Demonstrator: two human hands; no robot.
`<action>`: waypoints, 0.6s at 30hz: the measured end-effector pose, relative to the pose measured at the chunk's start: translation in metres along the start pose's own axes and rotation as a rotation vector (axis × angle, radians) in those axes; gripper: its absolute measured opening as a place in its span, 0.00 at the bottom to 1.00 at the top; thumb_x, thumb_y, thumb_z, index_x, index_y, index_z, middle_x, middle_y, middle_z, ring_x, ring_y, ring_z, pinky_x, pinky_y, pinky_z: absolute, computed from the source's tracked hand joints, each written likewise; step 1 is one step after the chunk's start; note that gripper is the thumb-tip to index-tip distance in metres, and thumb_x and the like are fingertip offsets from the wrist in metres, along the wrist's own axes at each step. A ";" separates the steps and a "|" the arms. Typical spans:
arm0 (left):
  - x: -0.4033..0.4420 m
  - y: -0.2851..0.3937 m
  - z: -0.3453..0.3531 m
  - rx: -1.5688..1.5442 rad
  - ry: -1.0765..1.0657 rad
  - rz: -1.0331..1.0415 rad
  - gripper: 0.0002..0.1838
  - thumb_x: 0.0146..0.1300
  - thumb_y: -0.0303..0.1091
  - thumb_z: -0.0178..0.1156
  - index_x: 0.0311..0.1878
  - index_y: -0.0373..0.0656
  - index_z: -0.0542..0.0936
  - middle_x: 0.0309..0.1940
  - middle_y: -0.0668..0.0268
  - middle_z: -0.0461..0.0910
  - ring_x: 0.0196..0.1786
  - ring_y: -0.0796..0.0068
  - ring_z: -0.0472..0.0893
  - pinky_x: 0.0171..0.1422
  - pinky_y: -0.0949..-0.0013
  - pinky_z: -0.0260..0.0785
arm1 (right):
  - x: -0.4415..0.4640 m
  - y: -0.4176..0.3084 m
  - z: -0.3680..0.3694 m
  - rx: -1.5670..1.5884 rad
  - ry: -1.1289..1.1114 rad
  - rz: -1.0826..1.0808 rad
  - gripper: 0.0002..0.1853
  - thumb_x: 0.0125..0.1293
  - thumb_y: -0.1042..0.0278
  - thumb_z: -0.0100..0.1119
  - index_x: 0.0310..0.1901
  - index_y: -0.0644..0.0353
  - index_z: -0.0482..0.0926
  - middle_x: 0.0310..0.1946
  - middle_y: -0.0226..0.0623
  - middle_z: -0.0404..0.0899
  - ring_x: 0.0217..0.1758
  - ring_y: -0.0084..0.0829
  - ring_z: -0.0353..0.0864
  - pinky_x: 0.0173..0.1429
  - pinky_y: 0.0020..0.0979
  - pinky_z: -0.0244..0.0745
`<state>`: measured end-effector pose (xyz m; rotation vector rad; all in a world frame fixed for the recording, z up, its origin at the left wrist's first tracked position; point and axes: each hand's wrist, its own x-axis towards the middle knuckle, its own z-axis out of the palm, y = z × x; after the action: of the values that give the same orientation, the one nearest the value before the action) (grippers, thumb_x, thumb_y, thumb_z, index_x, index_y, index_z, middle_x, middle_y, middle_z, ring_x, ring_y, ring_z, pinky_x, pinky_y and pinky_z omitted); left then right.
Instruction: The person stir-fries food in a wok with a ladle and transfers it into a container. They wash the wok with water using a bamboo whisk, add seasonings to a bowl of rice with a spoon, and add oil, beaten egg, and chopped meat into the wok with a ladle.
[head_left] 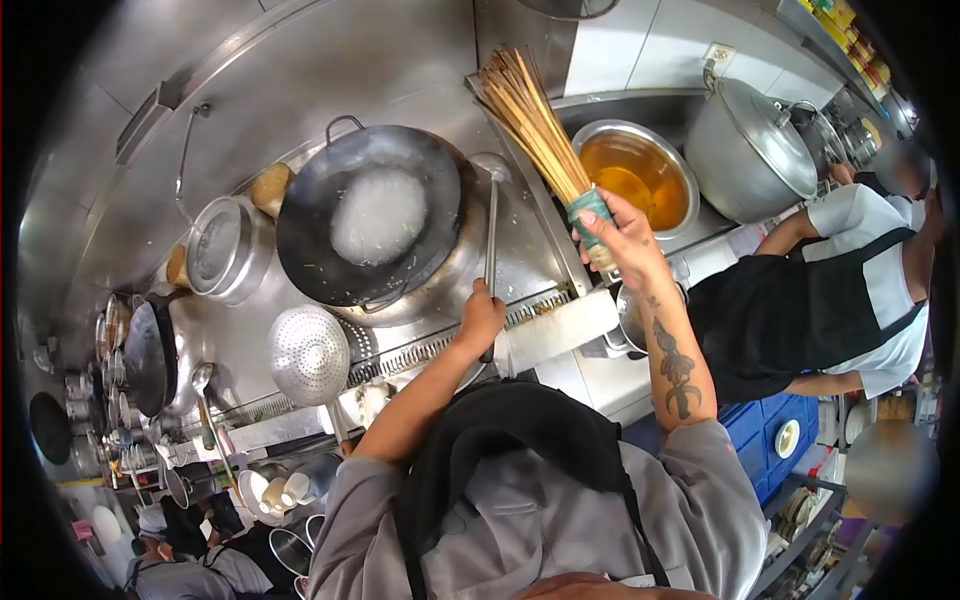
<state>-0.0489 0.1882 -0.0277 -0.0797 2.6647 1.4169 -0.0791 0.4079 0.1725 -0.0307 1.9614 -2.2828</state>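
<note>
My right hand [618, 238] is closed around the wrapped green handle of a bamboo wok brush [535, 125], its bristles pointing up and to the left. My left hand [482, 318] grips the long handle of a metal ladle [493, 225]. The ladle's bowl rests on the steel stove top, at the right side of the wok. That dark wok [310, 235] sits over the burner with foamy whitish liquid [378, 216] in its middle. Just beyond my right hand stands a metal bowl [688, 190] of amber liquid.
A perforated skimmer [309, 354] lies at the stove's front edge. Left of the wok are stacked metal pots [228, 250] and another wok [148, 357]. A large lidded pot [750, 150] stands at the right. A person in a black apron [790, 310] is close on my right.
</note>
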 end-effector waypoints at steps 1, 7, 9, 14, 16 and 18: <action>0.000 -0.009 0.015 -0.030 -0.006 -0.002 0.18 0.59 0.27 0.54 0.50 0.30 0.66 0.33 0.38 0.77 0.40 0.38 0.79 0.46 0.48 0.70 | -0.007 0.002 -0.001 0.061 -0.023 0.030 0.25 0.64 0.61 0.64 0.59 0.63 0.71 0.34 0.32 0.78 0.30 0.22 0.78 0.26 0.23 0.74; 0.020 -0.042 0.090 -0.237 -0.172 -0.084 0.19 0.59 0.33 0.55 0.47 0.28 0.66 0.35 0.40 0.77 0.41 0.47 0.79 0.46 0.55 0.70 | -0.015 0.029 -0.002 -0.019 -0.090 0.044 0.23 0.66 0.62 0.60 0.59 0.63 0.71 0.32 0.36 0.80 0.26 0.23 0.78 0.33 0.22 0.74; 0.033 -0.033 0.086 -0.416 -0.339 -0.004 0.24 0.63 0.40 0.55 0.54 0.30 0.69 0.41 0.48 0.79 0.46 0.55 0.79 0.51 0.61 0.70 | -0.013 0.029 0.005 -0.043 -0.116 0.139 0.22 0.66 0.62 0.60 0.57 0.63 0.71 0.33 0.36 0.80 0.26 0.23 0.78 0.32 0.22 0.73; 0.022 -0.037 0.057 -0.526 -0.373 0.020 0.20 0.71 0.42 0.50 0.57 0.37 0.73 0.48 0.64 0.77 0.51 0.76 0.75 0.57 0.69 0.67 | 0.010 0.035 0.032 0.089 -0.234 0.192 0.16 0.66 0.59 0.60 0.48 0.62 0.76 0.33 0.35 0.79 0.25 0.22 0.78 0.30 0.22 0.73; -0.003 -0.039 0.024 -0.508 -0.308 0.051 0.19 0.70 0.40 0.51 0.57 0.36 0.72 0.45 0.63 0.78 0.46 0.76 0.75 0.54 0.70 0.68 | 0.030 0.027 0.050 -0.236 -0.307 0.096 0.20 0.65 0.56 0.62 0.51 0.62 0.75 0.35 0.35 0.80 0.29 0.24 0.80 0.35 0.25 0.76; -0.036 -0.041 -0.016 -0.491 -0.239 0.113 0.19 0.70 0.37 0.52 0.57 0.33 0.72 0.38 0.62 0.79 0.39 0.76 0.77 0.46 0.70 0.70 | 0.061 0.030 0.072 -0.648 -0.369 -0.123 0.25 0.64 0.55 0.63 0.58 0.60 0.73 0.36 0.35 0.81 0.28 0.26 0.81 0.36 0.27 0.76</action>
<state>-0.0103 0.1511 -0.0479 0.1869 2.1144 1.9473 -0.1292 0.3257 0.1501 -0.5977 2.4151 -1.4525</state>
